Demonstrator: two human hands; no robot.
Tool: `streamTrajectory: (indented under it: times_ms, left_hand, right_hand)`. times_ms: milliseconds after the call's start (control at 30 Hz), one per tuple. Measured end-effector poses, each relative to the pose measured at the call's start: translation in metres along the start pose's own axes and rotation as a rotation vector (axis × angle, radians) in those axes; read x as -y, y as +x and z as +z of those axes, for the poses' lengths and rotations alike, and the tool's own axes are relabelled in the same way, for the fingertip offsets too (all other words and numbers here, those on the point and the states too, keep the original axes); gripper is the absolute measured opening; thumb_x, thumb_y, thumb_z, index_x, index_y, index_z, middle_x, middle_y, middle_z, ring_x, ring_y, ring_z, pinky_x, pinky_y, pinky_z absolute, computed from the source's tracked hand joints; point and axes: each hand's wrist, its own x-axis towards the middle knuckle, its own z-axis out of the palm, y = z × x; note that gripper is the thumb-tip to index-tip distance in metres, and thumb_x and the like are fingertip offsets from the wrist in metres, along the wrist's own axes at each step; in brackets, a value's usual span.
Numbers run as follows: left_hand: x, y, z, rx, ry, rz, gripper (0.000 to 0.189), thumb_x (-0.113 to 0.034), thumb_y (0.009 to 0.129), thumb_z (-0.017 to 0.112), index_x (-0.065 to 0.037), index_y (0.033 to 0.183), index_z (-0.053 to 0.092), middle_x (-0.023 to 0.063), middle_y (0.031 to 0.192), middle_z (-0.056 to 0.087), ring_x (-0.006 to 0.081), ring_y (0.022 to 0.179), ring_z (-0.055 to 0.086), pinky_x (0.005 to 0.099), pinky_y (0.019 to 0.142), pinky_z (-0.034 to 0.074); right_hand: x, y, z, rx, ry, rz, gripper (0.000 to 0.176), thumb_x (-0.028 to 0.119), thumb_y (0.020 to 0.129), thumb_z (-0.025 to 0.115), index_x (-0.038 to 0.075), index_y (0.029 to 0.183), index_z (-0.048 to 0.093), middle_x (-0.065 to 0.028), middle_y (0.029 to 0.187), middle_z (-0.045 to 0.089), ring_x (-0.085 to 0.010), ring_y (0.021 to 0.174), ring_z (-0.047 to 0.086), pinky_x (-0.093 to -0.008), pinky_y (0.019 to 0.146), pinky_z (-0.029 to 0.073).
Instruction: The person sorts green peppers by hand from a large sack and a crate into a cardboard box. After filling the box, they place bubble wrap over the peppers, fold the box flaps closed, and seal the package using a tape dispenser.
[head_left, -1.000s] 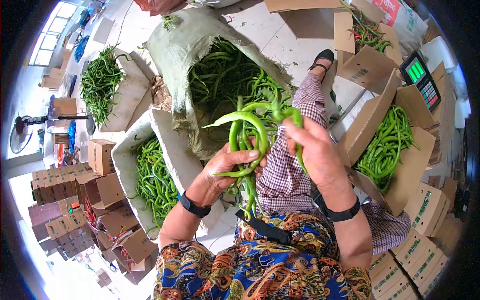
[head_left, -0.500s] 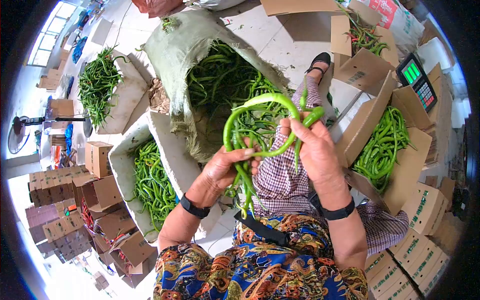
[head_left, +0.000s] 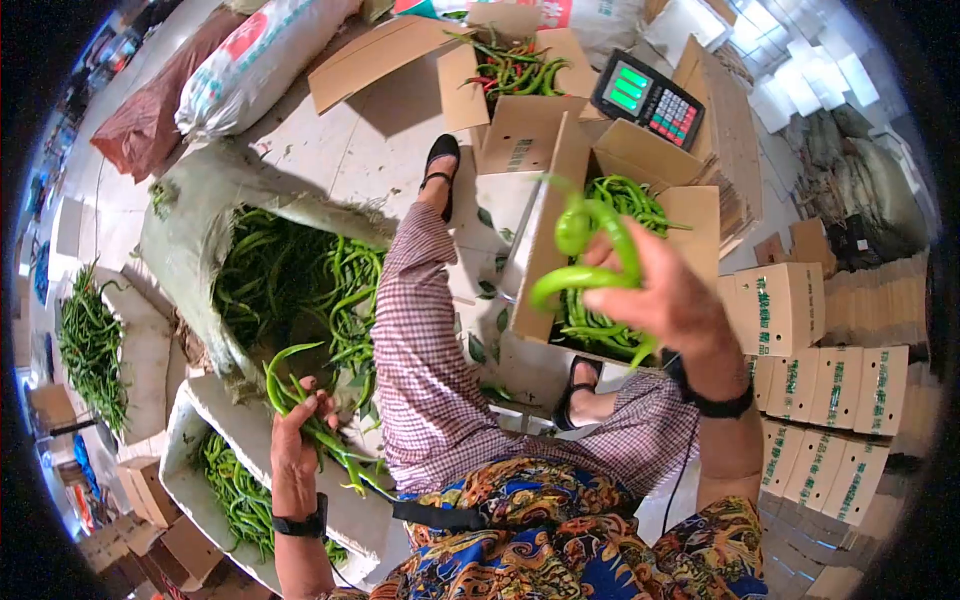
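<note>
The left hand [head_left: 305, 420] has its fingers curled and clamped on a bunch of long green peppers [head_left: 330, 438], beside the foam box [head_left: 360, 522] and its upper right corner. The bunch's long axis slants from upper left to lower right; at its top, 1 pepper bends over with its end towards the right.

The right hand [head_left: 655, 285] has its fingers bent around curled green peppers [head_left: 628, 245], thumb opposite, over the open carton [head_left: 700, 232]. These make a loop bulging right, 1 lower end pointing left past the carton's left edge; the upper end is blurred. More green peppers fill the carton.

Between them are 2 legs in checked trousers [head_left: 425, 350] and 2 black shoes [head_left: 447, 165].

Farther off, the greenish sack [head_left: 185, 225] lies open with peppers at its mouth. Beyond the carton's far edge stand 1 lit scale [head_left: 650, 98] and a second carton [head_left: 515, 135] of red and green peppers.
</note>
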Motion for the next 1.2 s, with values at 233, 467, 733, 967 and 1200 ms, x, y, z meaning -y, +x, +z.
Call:
streamTrajectory:
  times_ms: [233, 467, 733, 967, 1200]
  left_hand:
    - [0.014, 0.008, 0.03, 0.073, 0.072, -0.058, 0.045, -0.008, 0.077, 0.064, 0.001, 0.119, 0.051, 0.0126, 0.079, 0.06, 0.0228, 0.062, 0.06, 0.0332, 0.057, 0.054]
    - [0.028, 0.013, 0.042, 0.069, 0.07, -0.112, 0.046, -0.001, 0.076, 0.066, 0.002, 0.12, 0.051, 0.012, 0.086, 0.061, 0.0246, 0.073, 0.063, 0.0358, 0.06, 0.057]
    - [0.043, 0.027, 0.023, -0.081, 0.137, -0.149, 0.032, -0.001, 0.081, 0.062, -0.001, 0.112, 0.057, 0.012, 0.089, 0.064, 0.0245, 0.077, 0.064, 0.0368, 0.067, 0.055]
    - [0.043, 0.036, 0.029, -0.118, 0.215, -0.169, 0.026, -0.003, 0.084, 0.058, 0.001, 0.11, 0.057, 0.0116, 0.089, 0.065, 0.0231, 0.076, 0.064, 0.0354, 0.067, 0.055]
    - [0.039, 0.045, 0.025, -0.007, 0.158, -0.15, 0.032, -0.008, 0.084, 0.059, 0.001, 0.114, 0.054, 0.013, 0.09, 0.063, 0.0224, 0.072, 0.061, 0.0339, 0.064, 0.051]
  right_hand:
    - [-0.071, 0.017, -0.108, -0.08, 0.645, 0.21, 0.042, 0.012, 0.082, 0.066, 0.003, 0.12, 0.05, 0.0037, 0.074, 0.047, -0.0032, 0.055, 0.043, -0.0186, 0.046, 0.033]
    - [-0.201, 0.075, -0.146, -0.411, -1.011, 0.328, 0.041, 0.008, 0.083, 0.059, 0.003, 0.123, 0.052, -0.0183, 0.102, 0.065, -0.033, 0.095, 0.063, -0.0426, 0.079, 0.051]
    - [-0.207, 0.072, -0.138, -0.323, -1.022, 0.295, 0.028, 0.013, 0.083, 0.056, 0.007, 0.11, 0.06, -0.0217, 0.103, 0.065, -0.0397, 0.098, 0.062, -0.0508, 0.081, 0.05]
    - [-0.213, 0.072, -0.165, -0.394, -0.875, 0.519, 0.041, 0.01, 0.082, 0.056, 0.006, 0.123, 0.054, -0.0235, 0.12, 0.059, -0.04, 0.112, 0.056, -0.0463, 0.092, 0.046]
    - [-0.252, 0.078, -0.158, -0.423, -0.864, 0.257, 0.051, 0.026, 0.087, 0.062, 0.007, 0.133, 0.05, -0.0253, 0.124, 0.056, -0.0413, 0.113, 0.055, -0.0462, 0.098, 0.044]
